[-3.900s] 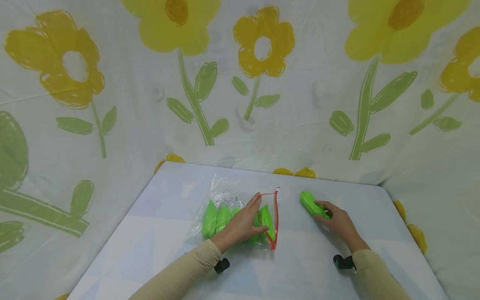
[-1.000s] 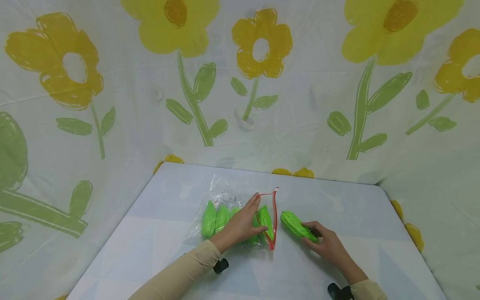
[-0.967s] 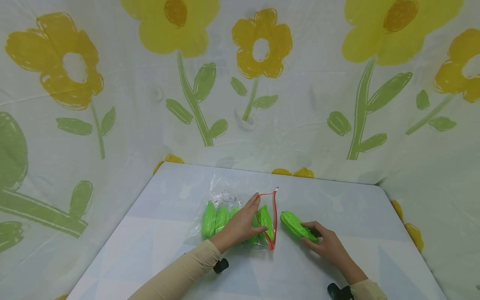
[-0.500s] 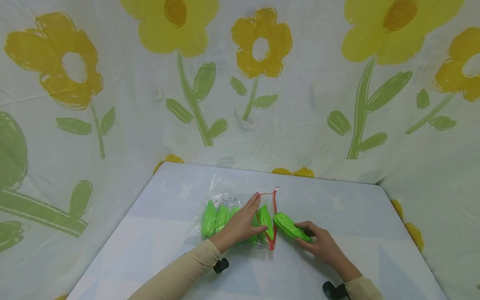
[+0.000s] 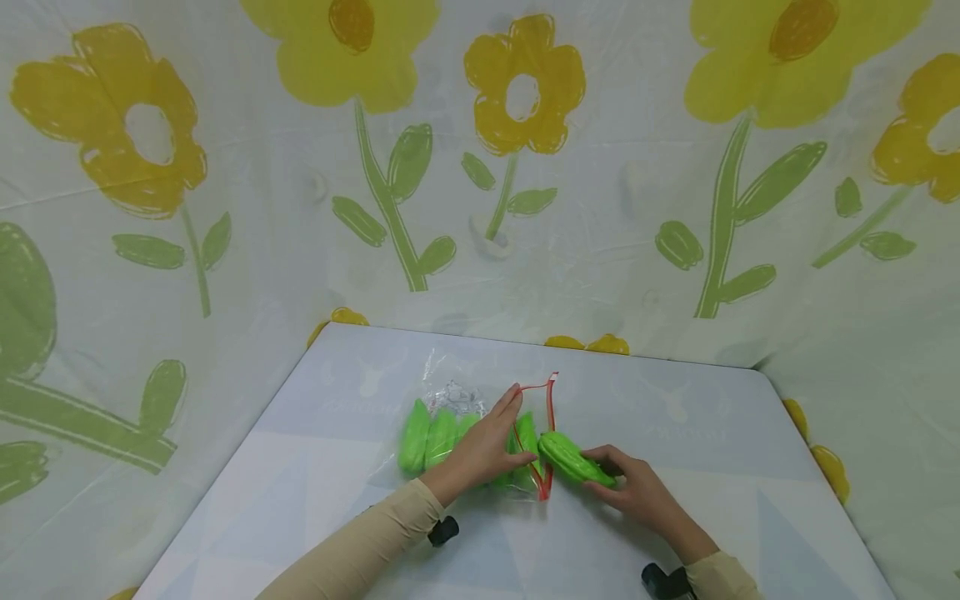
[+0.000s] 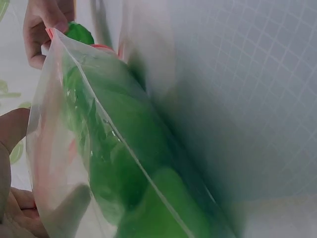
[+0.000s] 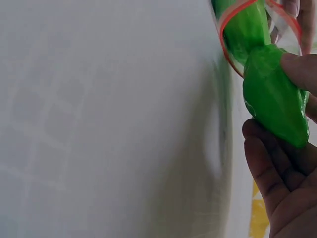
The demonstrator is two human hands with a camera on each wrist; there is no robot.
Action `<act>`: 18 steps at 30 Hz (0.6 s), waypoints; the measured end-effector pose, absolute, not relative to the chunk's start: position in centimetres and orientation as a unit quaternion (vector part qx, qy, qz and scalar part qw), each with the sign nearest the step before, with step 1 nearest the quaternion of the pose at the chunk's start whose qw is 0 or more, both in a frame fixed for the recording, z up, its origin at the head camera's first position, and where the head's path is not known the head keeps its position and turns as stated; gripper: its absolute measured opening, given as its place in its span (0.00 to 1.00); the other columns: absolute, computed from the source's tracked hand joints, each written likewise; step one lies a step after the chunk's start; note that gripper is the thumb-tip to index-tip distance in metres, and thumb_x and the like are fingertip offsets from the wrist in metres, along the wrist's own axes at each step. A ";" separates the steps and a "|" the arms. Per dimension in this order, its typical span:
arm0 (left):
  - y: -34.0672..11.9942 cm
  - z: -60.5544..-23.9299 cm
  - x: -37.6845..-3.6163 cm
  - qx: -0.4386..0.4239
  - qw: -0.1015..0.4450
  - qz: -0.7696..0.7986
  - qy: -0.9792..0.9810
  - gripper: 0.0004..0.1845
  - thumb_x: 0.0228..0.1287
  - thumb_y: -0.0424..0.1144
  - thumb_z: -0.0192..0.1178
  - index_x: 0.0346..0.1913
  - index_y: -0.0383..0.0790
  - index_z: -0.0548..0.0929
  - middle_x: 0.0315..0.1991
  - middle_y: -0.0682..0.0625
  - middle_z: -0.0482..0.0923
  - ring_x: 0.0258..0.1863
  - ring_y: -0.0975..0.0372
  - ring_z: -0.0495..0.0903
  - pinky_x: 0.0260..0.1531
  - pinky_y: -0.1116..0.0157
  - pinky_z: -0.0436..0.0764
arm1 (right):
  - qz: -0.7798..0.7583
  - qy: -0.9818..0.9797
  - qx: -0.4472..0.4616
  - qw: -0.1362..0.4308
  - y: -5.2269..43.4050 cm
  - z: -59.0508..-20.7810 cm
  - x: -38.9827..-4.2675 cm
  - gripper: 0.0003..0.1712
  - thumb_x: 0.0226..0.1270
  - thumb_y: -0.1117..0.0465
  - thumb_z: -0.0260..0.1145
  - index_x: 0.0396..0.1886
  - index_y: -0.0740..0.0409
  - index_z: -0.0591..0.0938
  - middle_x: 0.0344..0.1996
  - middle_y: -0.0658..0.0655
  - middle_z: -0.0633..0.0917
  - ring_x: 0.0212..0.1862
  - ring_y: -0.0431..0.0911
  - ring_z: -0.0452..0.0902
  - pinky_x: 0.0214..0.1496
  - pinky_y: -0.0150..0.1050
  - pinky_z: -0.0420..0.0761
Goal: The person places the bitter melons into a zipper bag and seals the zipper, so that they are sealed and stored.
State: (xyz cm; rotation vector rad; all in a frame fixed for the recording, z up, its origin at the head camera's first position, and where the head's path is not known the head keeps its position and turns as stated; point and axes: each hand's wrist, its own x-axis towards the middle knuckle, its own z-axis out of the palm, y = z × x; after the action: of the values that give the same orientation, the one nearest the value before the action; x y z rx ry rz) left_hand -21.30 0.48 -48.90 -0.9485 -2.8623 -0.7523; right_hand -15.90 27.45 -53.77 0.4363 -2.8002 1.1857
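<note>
My left hand point(image 5: 483, 442) rests over a clear plastic zip bag point(image 5: 442, 367) with a red edge, its index finger and thumb spread straight at the mouth, which gapes to the right. Several bright green, ridged bitter melons point(image 5: 414, 437) lie side by side inside, some hidden beneath this hand. My right hand point(image 5: 637, 492) grips the back end of another bitter melon point(image 5: 568, 458) between thumb and fingers. Its front end overlaps the red rim and, in the right wrist view, meets a melon point(image 7: 245, 32) within the mouth. Through cloudy plastic, the left wrist view shows the bagged melons point(image 6: 129, 109).
A pale table point(image 5: 300, 500) with a faint printed pattern lies under everything. White cloth with yellow flowers point(image 5: 525, 83) hangs behind the table and at its sides. Black wrist cameras point(image 5: 444, 531) sit below both hands.
My right hand has carried the bitter melon leftward from the table's right side, its front end now at the bag's mouth. Bagged melons have shifted slightly left. My left hand stays put.
</note>
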 end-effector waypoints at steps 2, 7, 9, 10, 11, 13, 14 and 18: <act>0.5 -48.9 -21.3 -0.307 0.019 -0.243 -0.920 0.53 0.53 0.58 0.64 0.73 0.36 0.48 0.74 0.50 0.40 0.66 0.57 0.61 0.53 0.62 0.74 | 0.389 -0.907 0.158 0.032 27.3 -53.6 -15.8 0.22 0.52 0.48 0.72 0.49 0.39 0.78 0.46 0.42 0.82 0.44 0.37 0.78 0.43 0.34 0.80; 0.5 -49.0 -21.3 -0.304 0.016 -0.241 -0.922 0.54 0.53 0.60 0.63 0.73 0.38 0.46 0.75 0.50 0.39 0.65 0.56 0.63 0.51 0.63 0.76 | 0.395 -0.898 0.191 0.013 27.2 -53.3 -15.6 0.22 0.54 0.49 0.70 0.50 0.40 0.78 0.45 0.42 0.81 0.41 0.35 0.77 0.42 0.33 0.80; 0.5 -49.1 -21.3 -0.302 0.013 -0.241 -0.922 0.54 0.53 0.60 0.63 0.73 0.38 0.46 0.75 0.51 0.39 0.64 0.56 0.64 0.51 0.63 0.75 | 0.395 -0.896 0.201 0.007 27.2 -53.2 -15.6 0.22 0.55 0.50 0.70 0.51 0.40 0.77 0.45 0.42 0.81 0.41 0.35 0.77 0.42 0.34 0.80; 0.5 -49.1 -21.2 -0.302 0.012 -0.241 -0.922 0.54 0.52 0.60 0.63 0.73 0.39 0.46 0.75 0.51 0.39 0.64 0.56 0.65 0.51 0.63 0.76 | 0.393 -0.896 0.205 0.007 27.2 -53.1 -15.6 0.22 0.55 0.50 0.70 0.51 0.41 0.77 0.45 0.42 0.81 0.41 0.35 0.77 0.42 0.34 0.80; 0.5 -49.1 -21.2 -0.302 0.011 -0.241 -0.922 0.54 0.52 0.60 0.63 0.73 0.39 0.46 0.75 0.51 0.39 0.63 0.56 0.65 0.50 0.63 0.76 | 0.393 -0.896 0.205 0.008 27.2 -53.0 -15.6 0.22 0.55 0.50 0.70 0.51 0.40 0.77 0.45 0.41 0.81 0.41 0.35 0.77 0.42 0.34 0.80; 0.5 -49.0 -21.2 -0.303 0.012 -0.239 -0.922 0.54 0.53 0.59 0.64 0.73 0.40 0.45 0.75 0.51 0.39 0.63 0.56 0.66 0.49 0.64 0.77 | 0.390 -0.899 0.200 0.017 27.2 -52.8 -15.7 0.23 0.54 0.50 0.71 0.51 0.38 0.77 0.46 0.39 0.81 0.41 0.34 0.77 0.42 0.33 0.80; 0.4 -49.0 -21.2 -0.304 0.012 -0.239 -0.922 0.54 0.53 0.59 0.64 0.74 0.40 0.45 0.75 0.52 0.39 0.63 0.57 0.66 0.49 0.64 0.77 | 0.390 -0.899 0.195 0.023 27.1 -52.7 -15.8 0.23 0.54 0.50 0.71 0.51 0.37 0.77 0.46 0.39 0.80 0.41 0.34 0.77 0.42 0.33 0.80; 0.4 -48.8 -21.2 -0.308 0.013 -0.241 -0.920 0.54 0.52 0.57 0.65 0.74 0.41 0.45 0.75 0.51 0.39 0.62 0.56 0.67 0.47 0.64 0.77 | 0.391 -0.902 0.176 0.052 27.0 -52.1 -16.4 0.23 0.53 0.51 0.72 0.50 0.36 0.77 0.46 0.37 0.80 0.43 0.35 0.77 0.42 0.33 0.80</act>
State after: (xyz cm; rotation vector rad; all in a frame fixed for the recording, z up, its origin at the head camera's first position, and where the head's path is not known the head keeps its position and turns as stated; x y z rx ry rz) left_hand -21.16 0.40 -48.84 -0.9588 -2.8682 -0.7511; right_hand -16.36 26.96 -52.09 0.5364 -2.7430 1.1878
